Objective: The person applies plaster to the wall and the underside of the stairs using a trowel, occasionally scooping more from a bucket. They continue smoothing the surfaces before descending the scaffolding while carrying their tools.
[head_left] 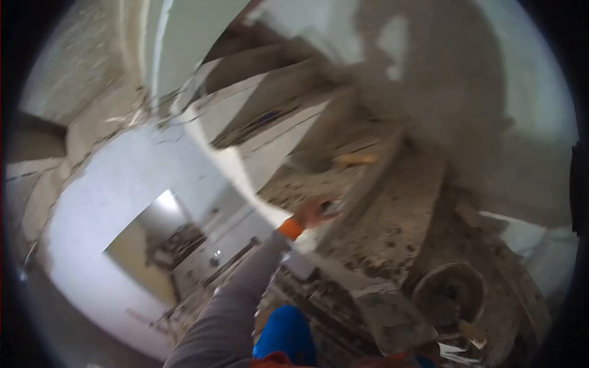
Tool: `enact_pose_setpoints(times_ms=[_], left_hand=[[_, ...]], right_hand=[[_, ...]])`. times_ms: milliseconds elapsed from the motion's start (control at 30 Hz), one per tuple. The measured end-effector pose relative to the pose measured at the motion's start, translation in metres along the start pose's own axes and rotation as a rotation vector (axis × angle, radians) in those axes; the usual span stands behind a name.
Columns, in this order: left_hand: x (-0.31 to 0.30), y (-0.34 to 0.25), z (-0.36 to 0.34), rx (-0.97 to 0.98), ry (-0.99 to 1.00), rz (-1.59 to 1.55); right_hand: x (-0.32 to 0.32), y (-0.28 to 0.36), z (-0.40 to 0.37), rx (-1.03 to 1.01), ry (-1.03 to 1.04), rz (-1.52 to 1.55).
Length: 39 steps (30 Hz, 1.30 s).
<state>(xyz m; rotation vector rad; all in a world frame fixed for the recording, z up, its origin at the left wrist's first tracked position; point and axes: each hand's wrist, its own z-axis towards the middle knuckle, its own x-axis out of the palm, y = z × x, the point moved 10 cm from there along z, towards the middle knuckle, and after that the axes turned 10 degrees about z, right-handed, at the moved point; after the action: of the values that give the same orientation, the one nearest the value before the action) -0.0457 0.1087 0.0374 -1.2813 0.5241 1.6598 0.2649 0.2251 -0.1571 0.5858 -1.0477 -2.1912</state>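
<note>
Where the grey-sleeved arm with its orange cuff stretches forward, the left hand (311,213) meets the outer edge of a rough, rubble-strewn grey concrete step (392,214), probably to steady the body against it. Blur hides the grip, so I cannot tell whether the fingers are apart or closed on that edge. A round mortar-caked pan (451,294) lies lower down among the debris, well apart from the hand. The right hand is out of view.

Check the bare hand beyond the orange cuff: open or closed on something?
Cannot tell. The left hand reaches the edge of the dusty grey concrete ledge, but blur hides its fingers.
</note>
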Motion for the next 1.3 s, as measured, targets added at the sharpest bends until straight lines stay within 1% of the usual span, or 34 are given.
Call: enact_pose_setpoints(times_ms=[67, 133, 167, 267, 333, 400, 467, 500, 533, 567, 600, 633, 667, 700, 767, 833, 900, 933, 1033, 1067, 1100, 1167, 1233, 1300], left_hand=[[0.001, 0.002, -0.001, -0.018, 0.003, 0.033], [0.005, 0.015, 0.001, -0.002, -0.043, 0.056], [-0.007, 0.001, -0.003, 0.086, -0.169, -0.017], [0.001, 0.008, 0.004, -0.002, -0.048, -0.026], [0.007, 0.014, 0.006, -0.050, 0.027, 0.010], [0.004, 0.011, 0.005, -0.015, 0.007, 0.012], [0.001, 0.008, 0.005, 0.027, -0.020, 0.016], [0.001, 0.007, 0.005, 0.053, -0.037, 0.017], [0.000, 0.005, 0.005, 0.077, -0.058, 0.020], [-0.001, 0.003, 0.006, 0.066, -0.039, -0.003], [-0.004, 0.000, 0.003, 0.051, -0.020, -0.023], [-0.005, -0.001, 0.002, 0.033, 0.000, -0.041], [-0.007, -0.002, 0.004, 0.046, -0.012, -0.034], [-0.007, -0.002, 0.004, 0.056, -0.023, -0.026], [-0.006, -0.002, 0.002, 0.044, -0.002, -0.016], [-0.008, -0.006, 0.002, 0.004, 0.049, -0.012], [-0.006, -0.004, 0.003, 0.059, -0.001, -0.006], [-0.007, -0.005, 0.004, 0.087, -0.028, -0.003], [-0.006, 0.000, 0.002, 0.089, -0.060, -0.112], [-0.005, 0.003, 0.002, 0.080, -0.048, -0.108], [-0.003, 0.003, 0.004, 0.076, -0.036, -0.107], [0.001, 0.007, 0.008, 0.081, -0.041, -0.106], [0.004, 0.010, 0.008, 0.105, -0.080, -0.111], [0.002, 0.010, 0.007, 0.048, -0.074, -0.126]], right_hand=[[0.008, 0.014, 0.007, -0.009, -0.017, 0.028], [0.016, 0.029, 0.021, -0.015, -0.041, 0.072], [0.016, 0.037, 0.030, -0.017, -0.057, 0.093], [0.006, 0.074, 0.065, -0.054, -0.118, 0.181], [-0.021, 0.109, 0.099, -0.084, -0.168, 0.218], [-0.058, 0.143, 0.133, -0.025, -0.194, 0.163], [-0.109, 0.179, 0.170, -0.026, -0.366, 0.204], [-0.143, 0.201, 0.194, -0.265, -0.497, 0.196], [-0.176, 0.231, 0.215, -0.404, -0.575, 0.327], [-0.210, 0.250, 0.232, -0.443, -0.699, 0.380], [-0.249, 0.280, 0.255, -0.655, -0.708, 0.027], [-0.261, 0.326, 0.266, -0.729, -0.610, 0.411], [-0.280, 0.361, 0.272, -0.804, -0.634, 0.312], [-0.309, 0.381, 0.283, -0.851, -0.720, 0.224], [-0.337, 0.422, 0.301, -0.965, -0.715, 0.316], [-0.362, 0.446, 0.319, -1.031, -0.735, 0.371], [-0.374, 0.460, 0.336, -1.084, -0.723, 0.398], [-0.372, 0.465, 0.339, -1.088, -0.713, 0.418], [-0.347, 0.466, 0.349, -1.058, -0.739, 0.307], [-0.321, 0.470, 0.347, -1.059, -0.768, 0.178], [-0.301, 0.470, 0.359, -1.038, -0.764, 0.133], [-0.249, 0.469, 0.381, -1.355, -0.758, -0.489], [-0.184, 0.461, 0.415, -1.302, -0.699, -0.517], [-0.146, 0.465, 0.392, -1.073, -0.458, 0.104]])
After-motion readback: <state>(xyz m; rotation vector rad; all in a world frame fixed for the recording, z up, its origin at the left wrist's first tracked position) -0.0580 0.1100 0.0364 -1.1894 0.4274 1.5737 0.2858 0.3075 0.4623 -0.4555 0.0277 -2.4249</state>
